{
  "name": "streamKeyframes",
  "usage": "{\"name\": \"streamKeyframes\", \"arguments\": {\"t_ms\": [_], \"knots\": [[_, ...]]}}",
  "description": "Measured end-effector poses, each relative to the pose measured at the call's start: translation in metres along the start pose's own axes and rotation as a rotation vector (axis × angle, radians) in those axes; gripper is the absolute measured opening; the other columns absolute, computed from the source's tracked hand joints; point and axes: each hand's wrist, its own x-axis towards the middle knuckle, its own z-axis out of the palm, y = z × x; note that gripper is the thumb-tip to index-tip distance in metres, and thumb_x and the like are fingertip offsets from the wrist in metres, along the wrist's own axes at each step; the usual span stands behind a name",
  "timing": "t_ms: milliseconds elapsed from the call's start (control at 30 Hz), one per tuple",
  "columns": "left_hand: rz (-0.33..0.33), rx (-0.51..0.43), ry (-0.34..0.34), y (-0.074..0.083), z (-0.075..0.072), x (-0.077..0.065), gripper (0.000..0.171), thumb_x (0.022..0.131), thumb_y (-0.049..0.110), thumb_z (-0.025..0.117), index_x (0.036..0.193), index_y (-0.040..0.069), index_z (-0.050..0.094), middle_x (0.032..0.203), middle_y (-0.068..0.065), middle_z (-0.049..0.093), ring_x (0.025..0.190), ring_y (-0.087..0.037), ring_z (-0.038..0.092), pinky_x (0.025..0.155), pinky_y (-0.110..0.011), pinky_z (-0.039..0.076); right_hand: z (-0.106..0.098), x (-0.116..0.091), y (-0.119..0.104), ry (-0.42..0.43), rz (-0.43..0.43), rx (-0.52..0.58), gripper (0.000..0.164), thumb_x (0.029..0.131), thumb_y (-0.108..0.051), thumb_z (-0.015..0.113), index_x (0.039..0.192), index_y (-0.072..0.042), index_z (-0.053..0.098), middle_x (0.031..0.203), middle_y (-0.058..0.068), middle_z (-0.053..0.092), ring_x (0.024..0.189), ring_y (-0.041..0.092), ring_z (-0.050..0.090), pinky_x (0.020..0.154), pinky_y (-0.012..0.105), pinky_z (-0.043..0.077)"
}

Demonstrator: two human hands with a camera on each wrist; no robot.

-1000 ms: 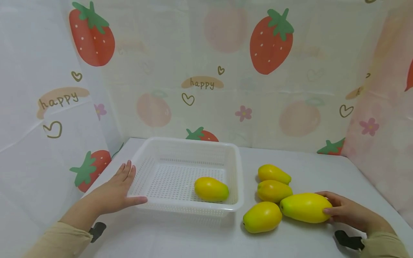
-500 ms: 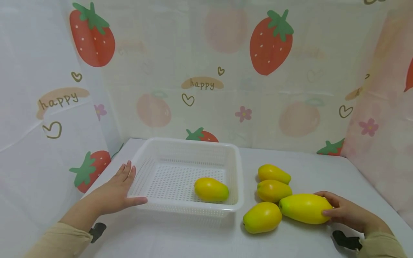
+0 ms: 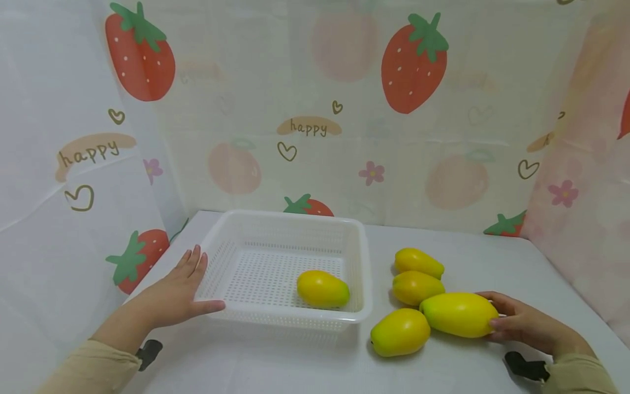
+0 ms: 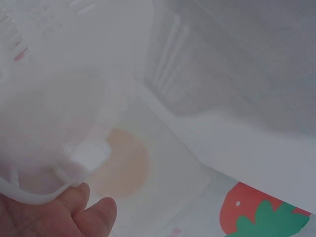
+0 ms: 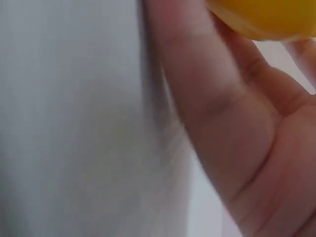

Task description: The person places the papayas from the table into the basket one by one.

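Observation:
My right hand (image 3: 526,324) holds the right end of a large yellow papaya (image 3: 460,314), its thumb on the near side and fingers behind. In the right wrist view, the papaya (image 5: 271,17) shows at the top, against the fingers. The far fingertips are hidden behind it. My left hand (image 3: 169,298) rests against the left side of a white plastic basket (image 3: 290,316), fingers straight and thumb along the front rim. One smaller papaya (image 3: 322,289) lies inside that basket, near its front right corner.
Three more papayas lie between the basket and my right hand: a back one (image 3: 418,262), a middle one (image 3: 417,288) and a front one (image 3: 400,332). A fruit-printed sheet (image 3: 315,82) hangs behind the white table (image 3: 295,366).
My right hand and the large papaya have shifted slightly left and away from me. The back and middle papayas have nudged a little farther back. The left hand and basket stay put.

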Motion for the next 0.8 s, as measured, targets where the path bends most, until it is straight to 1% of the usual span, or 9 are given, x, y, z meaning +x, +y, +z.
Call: {"name": "streamKeyframes", "arguments": {"t_ms": [133, 200, 300, 400, 467, 567, 700, 800], "knots": [[-0.01, 0.003, -0.006, 0.0002, 0.0003, 0.0, 0.12, 0.07, 0.08, 0.042, 0.141, -0.011, 0.011, 0.149, -0.028, 0.001, 0.136, -0.044, 0.002, 0.103, -0.06, 0.017, 0.0007, 0.0023, -0.0007, -0.054, -0.022, 0.017, 0.044, 0.092, -0.013, 0.048, 0.132, -0.028, 0.038, 0.129, 0.002, 0.042, 0.108, 0.027, 0.049, 0.092, 0.043, 0.045], [-0.016, 0.003, -0.009, 0.0004, 0.0005, 0.0002, 0.12, 0.069, 0.08, 0.042, 0.141, -0.011, 0.011, 0.149, -0.028, 0.001, 0.136, -0.044, 0.001, 0.103, -0.061, 0.017, 0.001, 0.0032, -0.0013, -0.067, -0.026, 0.023, 0.042, 0.093, -0.013, 0.047, 0.129, -0.033, 0.04, 0.127, 0.0, 0.044, 0.108, 0.027, 0.05, 0.091, 0.043, 0.046], [-0.022, 0.004, -0.012, 0.0008, 0.0005, 0.0007, 0.121, 0.069, 0.08, 0.043, 0.141, -0.011, 0.01, 0.149, -0.028, 0.001, 0.136, -0.044, 0.001, 0.102, -0.061, 0.017, 0.0011, 0.004, -0.0013, -0.073, -0.037, 0.019, 0.045, 0.093, -0.012, 0.046, 0.132, -0.032, 0.037, 0.127, -0.001, 0.044, 0.108, 0.026, 0.051, 0.091, 0.043, 0.046], [-0.024, 0.006, -0.012, 0.0007, 0.0004, 0.0007, 0.121, 0.069, 0.081, 0.042, 0.141, -0.011, 0.01, 0.149, -0.027, 0.001, 0.136, -0.044, 0.001, 0.102, -0.061, 0.018, 0.0012, 0.0037, -0.0008, -0.074, -0.047, 0.014, 0.052, 0.094, -0.011, 0.045, 0.14, -0.026, 0.027, 0.128, -0.001, 0.042, 0.108, 0.026, 0.051, 0.091, 0.043, 0.046], [-0.022, 0.008, -0.011, 0.0003, 0.0004, 0.0007, 0.121, 0.069, 0.081, 0.042, 0.141, -0.011, 0.01, 0.149, -0.028, 0.001, 0.136, -0.044, 0.001, 0.102, -0.061, 0.018, 0.0016, 0.0034, -0.0014, -0.077, -0.055, 0.008, 0.055, 0.094, -0.011, 0.045, 0.142, -0.024, 0.023, 0.129, -0.003, 0.042, 0.108, 0.026, 0.051, 0.09, 0.043, 0.046], [-0.019, 0.009, -0.011, -0.0001, 0.0005, 0.001, 0.121, 0.069, 0.081, 0.042, 0.141, -0.011, 0.01, 0.149, -0.028, 0.001, 0.136, -0.044, 0.001, 0.102, -0.061, 0.018, 0.0025, 0.0034, -0.0036, -0.078, -0.061, -0.003, 0.052, 0.094, -0.011, 0.045, 0.14, -0.027, 0.029, 0.127, -0.004, 0.043, 0.107, 0.026, 0.051, 0.089, 0.042, 0.046], [-0.022, 0.007, -0.012, 0.0002, 0.0001, 0.0007, 0.121, 0.069, 0.081, 0.042, 0.142, -0.01, 0.01, 0.149, -0.027, 0.001, 0.136, -0.044, 0.001, 0.102, -0.061, 0.018, 0.0023, 0.0038, -0.0046, -0.066, -0.057, -0.023, 0.045, 0.093, -0.012, 0.046, 0.132, -0.033, 0.039, 0.125, -0.003, 0.045, 0.105, 0.025, 0.051, 0.088, 0.04, 0.047], [-0.026, 0.01, -0.013, 0.0005, 0.0003, 0.0006, 0.121, 0.068, 0.082, 0.041, 0.142, -0.01, 0.01, 0.149, -0.027, 0.001, 0.136, -0.044, 0.001, 0.102, -0.061, 0.019, 0.0016, 0.0042, -0.0033, -0.049, -0.048, -0.046, 0.044, 0.092, -0.014, 0.048, 0.13, -0.033, 0.039, 0.124, -0.002, 0.046, 0.104, 0.024, 0.051, 0.087, 0.039, 0.046]]}}
